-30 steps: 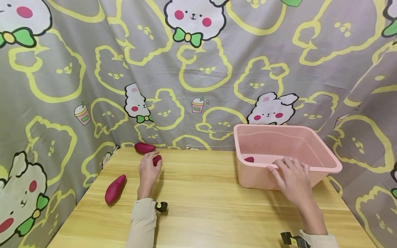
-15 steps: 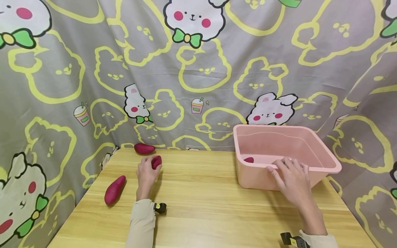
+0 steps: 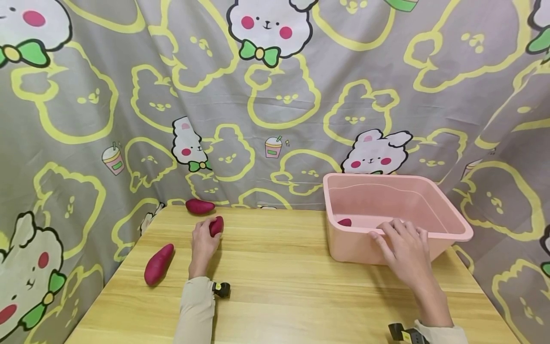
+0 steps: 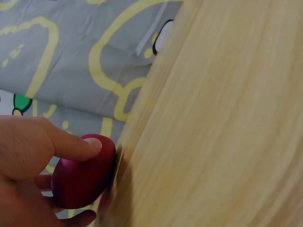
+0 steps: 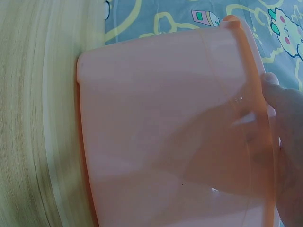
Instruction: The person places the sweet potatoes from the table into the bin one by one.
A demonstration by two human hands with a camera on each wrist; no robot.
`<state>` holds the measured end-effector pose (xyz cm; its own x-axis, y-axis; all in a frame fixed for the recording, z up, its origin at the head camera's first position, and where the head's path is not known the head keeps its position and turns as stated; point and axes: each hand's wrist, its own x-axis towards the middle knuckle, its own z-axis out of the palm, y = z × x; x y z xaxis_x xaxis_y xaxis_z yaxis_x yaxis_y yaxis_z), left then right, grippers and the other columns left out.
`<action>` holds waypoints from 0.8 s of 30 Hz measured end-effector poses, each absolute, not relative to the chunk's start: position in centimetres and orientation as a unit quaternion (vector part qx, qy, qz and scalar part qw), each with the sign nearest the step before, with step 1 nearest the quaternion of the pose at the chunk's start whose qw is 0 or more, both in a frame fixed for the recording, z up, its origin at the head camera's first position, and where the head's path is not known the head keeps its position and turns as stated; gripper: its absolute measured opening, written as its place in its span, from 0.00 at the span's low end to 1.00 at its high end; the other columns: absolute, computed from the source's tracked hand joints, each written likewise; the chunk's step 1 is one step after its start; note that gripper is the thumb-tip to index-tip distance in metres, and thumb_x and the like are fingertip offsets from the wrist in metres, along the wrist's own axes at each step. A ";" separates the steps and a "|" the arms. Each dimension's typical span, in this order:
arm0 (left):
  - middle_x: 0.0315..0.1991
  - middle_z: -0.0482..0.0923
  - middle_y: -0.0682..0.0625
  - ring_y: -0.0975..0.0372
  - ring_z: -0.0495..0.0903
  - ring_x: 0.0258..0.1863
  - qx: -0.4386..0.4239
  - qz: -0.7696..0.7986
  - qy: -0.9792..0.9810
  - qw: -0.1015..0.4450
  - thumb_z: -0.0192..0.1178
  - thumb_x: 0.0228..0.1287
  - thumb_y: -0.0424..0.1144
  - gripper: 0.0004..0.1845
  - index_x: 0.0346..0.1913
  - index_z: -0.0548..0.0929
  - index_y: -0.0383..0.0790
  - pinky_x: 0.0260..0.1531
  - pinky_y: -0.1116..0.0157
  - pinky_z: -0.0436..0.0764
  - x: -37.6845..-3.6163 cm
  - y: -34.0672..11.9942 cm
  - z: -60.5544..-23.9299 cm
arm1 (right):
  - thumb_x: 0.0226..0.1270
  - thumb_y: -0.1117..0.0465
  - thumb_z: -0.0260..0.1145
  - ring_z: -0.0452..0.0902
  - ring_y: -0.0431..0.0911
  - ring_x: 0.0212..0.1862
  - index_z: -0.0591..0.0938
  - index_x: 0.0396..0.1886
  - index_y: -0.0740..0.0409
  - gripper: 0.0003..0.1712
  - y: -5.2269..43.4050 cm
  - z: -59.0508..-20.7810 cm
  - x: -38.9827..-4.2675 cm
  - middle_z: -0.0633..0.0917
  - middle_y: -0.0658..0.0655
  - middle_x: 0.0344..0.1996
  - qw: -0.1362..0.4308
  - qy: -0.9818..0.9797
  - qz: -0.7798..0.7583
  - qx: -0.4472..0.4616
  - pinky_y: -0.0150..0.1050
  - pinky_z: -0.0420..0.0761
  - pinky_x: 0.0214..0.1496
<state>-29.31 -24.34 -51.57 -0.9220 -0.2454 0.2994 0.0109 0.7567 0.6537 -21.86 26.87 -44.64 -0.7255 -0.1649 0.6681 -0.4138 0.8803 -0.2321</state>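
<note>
My left hand [image 3: 203, 244] grips a dark red sweet potato [image 3: 216, 226] at the table's back left. In the left wrist view the thumb lies over the sweet potato [image 4: 87, 177] and fingers reach round below; it sits at or just above the wood. Another sweet potato [image 3: 200, 206] lies behind this hand by the curtain, and one more sweet potato [image 3: 159, 264] lies to its left. On the right, my right hand [image 3: 406, 251] holds the near rim of a pink plastic bin [image 3: 350, 248], its fingers over the edge. A sweet potato [image 3: 345, 222] shows partly inside the bin.
The wooden table [image 3: 279, 282] runs back to a grey patterned curtain [image 3: 258, 110], which hangs behind and on both sides. A strapped black device [image 3: 222, 289] sits at the left wrist, another device [image 3: 406, 333] at the right.
The left hand's fingers have closed in round the sweet potato, one finger no longer stretched past it. The right hand and the bin have stayed in place.
</note>
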 end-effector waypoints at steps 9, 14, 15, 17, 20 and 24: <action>0.60 0.70 0.26 0.33 0.70 0.59 0.057 -0.370 -0.908 0.189 0.66 0.62 0.24 0.27 0.64 0.76 0.32 0.58 0.39 0.71 -29.6 -24.4 -51.8 | 0.71 0.50 0.69 0.71 0.59 0.46 0.82 0.41 0.51 0.10 26.9 -44.6 -21.8 0.80 0.55 0.37 0.338 -0.909 0.185 0.159 0.66 0.59 0.51; 0.60 0.70 0.26 0.35 0.71 0.59 0.058 -0.374 -0.906 0.192 0.65 0.62 0.23 0.26 0.64 0.77 0.32 0.59 0.39 0.72 -29.6 -24.6 -52.0 | 0.73 0.49 0.67 0.71 0.59 0.46 0.82 0.41 0.50 0.11 26.9 -44.6 -21.8 0.80 0.55 0.38 0.335 -0.911 0.183 0.159 0.66 0.59 0.51; 0.60 0.70 0.26 0.34 0.71 0.59 0.058 -0.375 -0.905 0.192 0.65 0.62 0.23 0.25 0.64 0.77 0.32 0.59 0.39 0.72 -29.6 -24.6 -52.0 | 0.73 0.48 0.67 0.71 0.60 0.46 0.82 0.41 0.50 0.11 26.9 -44.6 -21.8 0.80 0.55 0.38 0.334 -0.911 0.183 0.159 0.66 0.59 0.51; 0.60 0.70 0.26 0.35 0.71 0.59 0.059 -0.378 -0.904 0.190 0.65 0.62 0.24 0.26 0.64 0.77 0.32 0.59 0.39 0.72 -29.6 -24.6 -52.0 | 0.73 0.49 0.67 0.71 0.60 0.46 0.82 0.41 0.50 0.11 26.9 -44.6 -21.8 0.80 0.55 0.38 0.334 -0.911 0.183 0.159 0.66 0.58 0.51; 0.60 0.70 0.26 0.35 0.71 0.59 0.061 -0.379 -0.905 0.185 0.64 0.63 0.24 0.25 0.64 0.77 0.32 0.59 0.39 0.72 -29.5 -24.6 -51.9 | 0.72 0.49 0.67 0.71 0.60 0.46 0.82 0.41 0.51 0.11 26.9 -44.6 -21.8 0.80 0.55 0.38 0.335 -0.911 0.182 0.159 0.66 0.59 0.50; 0.60 0.70 0.26 0.35 0.71 0.59 0.063 -0.380 -0.905 0.182 0.64 0.63 0.24 0.25 0.64 0.77 0.33 0.59 0.40 0.72 -29.4 -24.5 -51.9 | 0.71 0.50 0.69 0.71 0.59 0.45 0.82 0.41 0.51 0.11 26.9 -44.6 -21.7 0.79 0.55 0.37 0.336 -0.910 0.183 0.160 0.65 0.59 0.50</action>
<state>-29.44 -24.53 -51.88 -0.9260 -0.2528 0.2803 0.0233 0.7030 0.7108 -21.73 26.88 -44.57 -0.7232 -0.1689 0.6697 -0.4145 0.8818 -0.2251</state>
